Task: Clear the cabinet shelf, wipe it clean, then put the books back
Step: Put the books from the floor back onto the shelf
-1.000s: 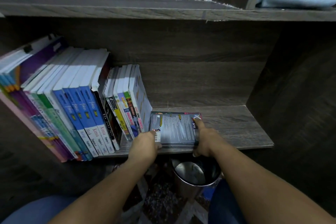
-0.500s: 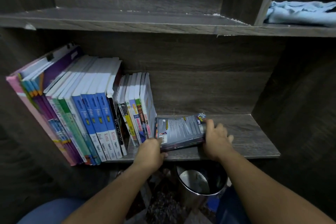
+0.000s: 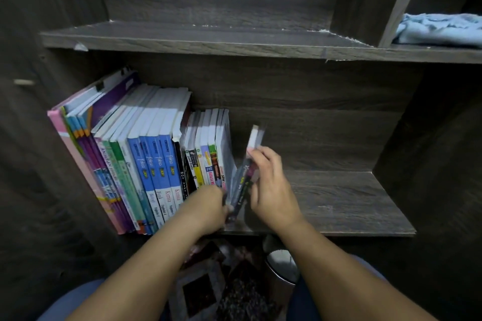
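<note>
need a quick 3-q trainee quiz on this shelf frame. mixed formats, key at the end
1. True or false: the dark book lies flat on the lower shelf.
2. Fill in: the left hand and right hand hold the dark book at the ___ end of the row of books.
3. Where is the blue cloth? A) on the lower shelf, beside the row of books B) on the upper shelf, right compartment C) draped over the row of books

Key: 1 false, it stands on edge, tilted. 2 right. 3 B.
</note>
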Demonstrator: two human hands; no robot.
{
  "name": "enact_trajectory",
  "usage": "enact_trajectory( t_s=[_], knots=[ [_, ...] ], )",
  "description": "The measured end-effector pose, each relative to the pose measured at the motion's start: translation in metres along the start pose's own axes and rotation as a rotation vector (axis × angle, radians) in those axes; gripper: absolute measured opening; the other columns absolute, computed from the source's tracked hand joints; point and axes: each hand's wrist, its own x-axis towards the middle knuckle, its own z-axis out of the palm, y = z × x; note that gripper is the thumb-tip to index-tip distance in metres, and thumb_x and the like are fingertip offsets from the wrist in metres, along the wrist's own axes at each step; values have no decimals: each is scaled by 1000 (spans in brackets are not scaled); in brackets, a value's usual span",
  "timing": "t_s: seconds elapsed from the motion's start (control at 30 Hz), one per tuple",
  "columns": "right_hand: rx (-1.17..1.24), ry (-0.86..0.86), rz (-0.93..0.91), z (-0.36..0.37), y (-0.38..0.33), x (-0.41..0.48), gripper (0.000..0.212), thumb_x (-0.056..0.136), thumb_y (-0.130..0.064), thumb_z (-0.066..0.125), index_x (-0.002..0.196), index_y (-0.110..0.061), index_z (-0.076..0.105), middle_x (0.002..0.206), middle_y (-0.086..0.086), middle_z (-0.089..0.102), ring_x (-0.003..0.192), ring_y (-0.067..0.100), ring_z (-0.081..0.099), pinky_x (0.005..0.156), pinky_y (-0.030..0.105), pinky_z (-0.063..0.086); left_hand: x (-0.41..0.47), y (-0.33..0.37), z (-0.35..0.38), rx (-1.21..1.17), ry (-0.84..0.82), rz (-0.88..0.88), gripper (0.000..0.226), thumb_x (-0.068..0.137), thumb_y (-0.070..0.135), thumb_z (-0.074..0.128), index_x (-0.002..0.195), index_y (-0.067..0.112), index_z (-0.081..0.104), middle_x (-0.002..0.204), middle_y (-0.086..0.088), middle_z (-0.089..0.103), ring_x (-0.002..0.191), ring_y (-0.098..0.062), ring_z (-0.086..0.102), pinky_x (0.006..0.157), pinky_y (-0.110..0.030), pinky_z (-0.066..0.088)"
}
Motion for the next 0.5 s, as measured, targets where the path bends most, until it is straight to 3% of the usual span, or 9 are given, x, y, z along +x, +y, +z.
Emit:
enact_trajectory(
  t_s=[0.1, 0.17, 0.27, 0.33, 0.4, 0.5],
  knots=[
    [77, -89, 83, 10, -11, 1, 88, 83, 1, 47, 152, -35, 7, 152, 4, 27, 121, 24, 50, 89, 44, 52, -13, -11, -17, -65, 106, 12, 45, 94, 34, 58, 137, 24, 52, 132, -4, 59, 118, -20, 56, 100, -31, 44],
    [72, -194, 159, 14, -12, 1, 92, 86, -7, 50, 151, -41, -5, 152, 2, 30, 118, 24, 53, 90, 46, 51, -19, -17, -15, -137, 85, 29, 42, 94, 35, 59, 134, 25, 55, 126, 1, 63, 112, -15, 58, 98, -29, 46],
    [66, -273, 189, 19, -8, 0, 90, 86, -15, 55, 153, -37, -1, 153, 2, 32, 127, 22, 47, 101, 42, 45, -20, -19, -2, -217, 12, 40, 27, 94, 33, 59, 117, 22, 65, 107, 5, 68, 97, -10, 61, 88, -24, 48],
    [88, -284, 204, 23, -5, 0, 89, 85, -20, 56, 153, -37, 2, 153, 0, 33, 132, 18, 42, 106, 40, 41, -16, -17, 6, -231, 54, 39, 17, 94, 32, 58, 100, 21, 69, 92, 3, 67, 86, -12, 62, 76, -25, 48],
    [93, -295, 228, 26, -1, -1, 86, 86, -21, 56, 153, -37, 5, 152, -1, 34, 133, 16, 42, 108, 37, 40, -9, -15, 10, -210, 136, 15, 17, 94, 31, 58, 86, 19, 66, 82, 1, 64, 77, -15, 60, 66, -25, 45],
    [105, -315, 252, 25, 3, 0, 80, 86, -16, 51, 154, -33, 11, 152, 0, 35, 135, 14, 39, 110, 28, 34, 1, -7, 16, -154, 227, -6, 24, 96, 32, 55, 74, 20, 55, 75, -2, 58, 73, -21, 60, 62, -27, 43]
  ],
)
